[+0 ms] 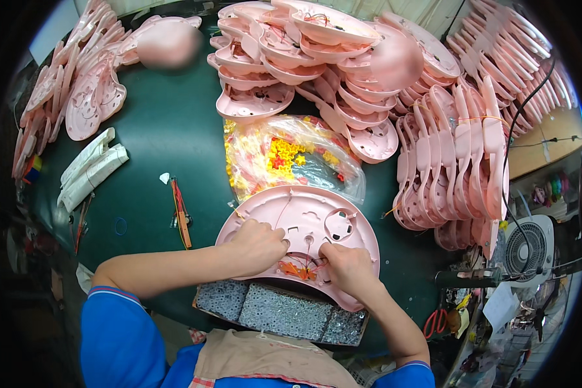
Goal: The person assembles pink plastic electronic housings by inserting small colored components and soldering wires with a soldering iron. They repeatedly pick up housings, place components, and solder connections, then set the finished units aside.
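A pink rounded plastic shell (252, 211) lies with its hollow side up in front of me. My left hand (258, 247) is closed over its left half, fingers bent and pressed together; what they hold is hidden. My right hand (350, 266) pinches at the shell's right half, at the end of thin red wires (312, 260). These wires run between my hands to an orange circuit board (297, 270) near the shell's lower edge. Above my right hand, a round speaker-like recess (340, 226) shows in the shell.
Behind the shell lies a clear plastic bag (246, 168) of small yellow and red star-shaped parts. Pink shells (255, 100) are stacked at the back, with more (456, 161) at right. A box of screws (278, 312) sits nearest me. Red scissors (436, 322) and a fan (526, 249) are right.
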The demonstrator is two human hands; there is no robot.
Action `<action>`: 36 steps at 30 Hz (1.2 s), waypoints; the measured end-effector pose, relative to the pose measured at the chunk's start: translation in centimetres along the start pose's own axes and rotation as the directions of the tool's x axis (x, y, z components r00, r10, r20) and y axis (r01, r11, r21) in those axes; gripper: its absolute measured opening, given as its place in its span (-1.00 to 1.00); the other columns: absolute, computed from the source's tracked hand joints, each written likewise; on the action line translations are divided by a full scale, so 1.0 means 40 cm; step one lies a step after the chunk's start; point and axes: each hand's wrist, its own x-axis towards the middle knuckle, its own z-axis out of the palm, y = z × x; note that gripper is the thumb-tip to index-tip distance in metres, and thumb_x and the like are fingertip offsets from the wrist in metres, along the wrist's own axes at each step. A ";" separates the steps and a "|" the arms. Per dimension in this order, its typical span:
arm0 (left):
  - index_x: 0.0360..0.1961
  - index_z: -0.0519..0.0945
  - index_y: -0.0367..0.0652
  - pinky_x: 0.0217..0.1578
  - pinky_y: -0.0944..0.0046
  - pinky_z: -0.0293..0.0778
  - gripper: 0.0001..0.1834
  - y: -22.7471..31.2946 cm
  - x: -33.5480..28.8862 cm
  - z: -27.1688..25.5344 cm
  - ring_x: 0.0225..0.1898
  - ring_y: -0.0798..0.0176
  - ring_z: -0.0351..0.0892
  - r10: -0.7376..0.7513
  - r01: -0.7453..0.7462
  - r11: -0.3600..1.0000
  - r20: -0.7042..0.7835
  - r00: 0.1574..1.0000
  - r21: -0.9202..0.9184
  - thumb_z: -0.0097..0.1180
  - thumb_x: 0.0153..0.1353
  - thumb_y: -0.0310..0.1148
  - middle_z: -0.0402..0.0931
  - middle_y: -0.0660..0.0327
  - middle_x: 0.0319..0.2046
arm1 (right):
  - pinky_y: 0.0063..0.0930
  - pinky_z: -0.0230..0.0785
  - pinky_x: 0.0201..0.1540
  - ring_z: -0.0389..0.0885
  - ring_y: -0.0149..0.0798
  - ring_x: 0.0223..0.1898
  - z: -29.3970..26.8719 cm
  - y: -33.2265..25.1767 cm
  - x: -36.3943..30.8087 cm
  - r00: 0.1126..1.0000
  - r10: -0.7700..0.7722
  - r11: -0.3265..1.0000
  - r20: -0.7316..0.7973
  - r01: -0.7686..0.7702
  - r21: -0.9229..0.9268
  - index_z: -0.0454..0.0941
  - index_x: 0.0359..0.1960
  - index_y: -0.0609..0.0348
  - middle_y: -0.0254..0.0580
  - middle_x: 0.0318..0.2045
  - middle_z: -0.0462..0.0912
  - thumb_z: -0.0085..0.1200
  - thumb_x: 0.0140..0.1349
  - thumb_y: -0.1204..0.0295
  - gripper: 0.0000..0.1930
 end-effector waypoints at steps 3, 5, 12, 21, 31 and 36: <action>-0.17 0.70 -0.08 -0.32 0.05 0.54 -0.79 -0.007 -0.033 0.018 -0.25 0.12 0.69 0.000 -0.013 0.998 -0.199 0.980 -0.065 0.21 0.17 -0.34 0.60 0.22 -0.25 | -0.05 0.52 -0.34 0.71 0.11 -0.40 -0.034 -0.020 -0.026 0.998 0.037 0.995 0.050 -0.042 0.094 0.58 -0.12 0.08 -0.02 -0.33 0.72 0.12 0.26 0.43 -0.83; -0.14 0.71 -0.11 -0.18 0.04 0.49 -0.77 -0.021 -0.073 0.036 -0.13 0.09 0.58 -0.020 -0.045 0.978 -0.308 0.951 -0.202 0.18 0.17 -0.37 0.50 0.19 -0.27 | -0.21 0.57 -0.36 0.74 -0.06 -0.46 -0.043 -0.007 -0.058 0.999 -0.037 0.981 0.005 0.036 0.191 0.60 0.03 0.14 0.01 -0.25 0.75 0.14 0.25 0.46 -0.70; 0.35 0.40 -0.23 0.13 -0.03 0.40 -0.23 -0.051 -0.234 0.003 0.05 -0.07 0.57 -0.604 0.437 0.792 -0.438 0.666 -0.427 0.41 0.15 -0.23 0.59 0.04 -0.06 | -0.24 0.47 -0.49 0.60 -0.10 -0.63 -0.042 0.060 -0.254 0.848 0.491 0.870 -0.200 -0.489 0.066 0.50 0.18 0.21 -0.18 -0.51 0.71 0.37 0.18 0.36 -0.46; 0.47 0.24 -0.32 0.12 0.12 0.49 -0.27 -0.033 -0.240 -0.142 0.15 0.11 0.59 -0.627 -0.219 0.666 -0.694 0.354 -0.713 0.22 0.41 -0.23 0.56 0.00 0.22 | -0.59 0.51 -0.08 0.67 -0.46 -0.13 -0.243 0.100 0.043 0.425 0.434 0.788 -0.794 0.247 0.564 0.39 0.32 0.47 -0.07 0.09 0.63 0.01 0.44 0.56 -0.55; 0.23 0.54 -0.26 0.14 0.11 0.49 -0.47 -0.144 -0.409 -0.122 0.15 0.03 0.57 -0.655 0.253 0.747 -0.618 0.435 -0.615 0.33 0.27 -0.34 0.55 0.00 0.14 | -0.57 0.45 -0.54 0.64 -0.43 -0.56 -0.504 0.193 0.639 0.640 0.432 0.639 -0.636 0.280 0.716 0.59 0.03 0.26 -0.25 -0.46 0.69 0.05 0.54 0.31 -0.74; 0.24 0.50 -0.33 0.26 -0.02 0.42 -0.38 -0.406 -0.528 -0.089 0.22 -0.19 0.49 -0.736 0.551 0.665 -0.569 0.368 -0.504 0.33 0.24 -0.19 0.51 -0.10 0.13 | -0.63 0.42 -0.54 0.59 -0.50 -0.56 -0.446 0.106 0.595 0.707 0.310 0.604 -0.636 0.370 0.706 0.58 0.14 0.22 -0.23 -0.36 0.70 0.07 0.55 0.33 -0.72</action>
